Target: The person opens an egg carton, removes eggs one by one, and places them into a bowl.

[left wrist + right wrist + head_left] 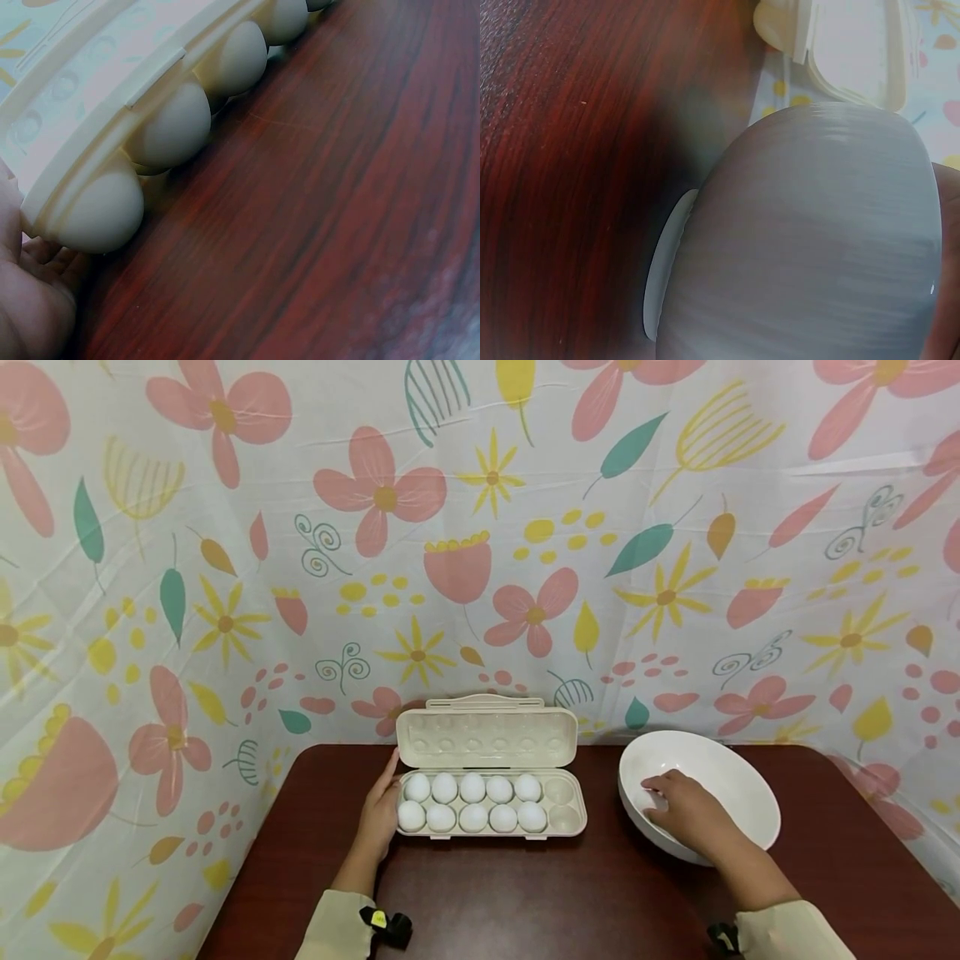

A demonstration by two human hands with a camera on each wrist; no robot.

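A cream plastic egg carton [491, 838] stands on the table with its lid [487, 735] raised. White eggs [472, 787] fill most of its two rows; both cups at the right end are bare. My left hand [381, 810] rests against the carton's left end, one finger reaching up beside the lid. In the left wrist view part of that hand [34, 307] touches the same end. My right hand [690, 810] reaches into a large white bowl [738, 777], fingers bent downward. Whether an egg is between those fingers I cannot tell, white lying against white.
The dark red-brown table [480, 902] runs under both the carton and the bowl, which stands to the carton's right with a gap between. Behind hangs a white cloth [465, 610] printed with flowers and leaves, close to the lid and the bowl.
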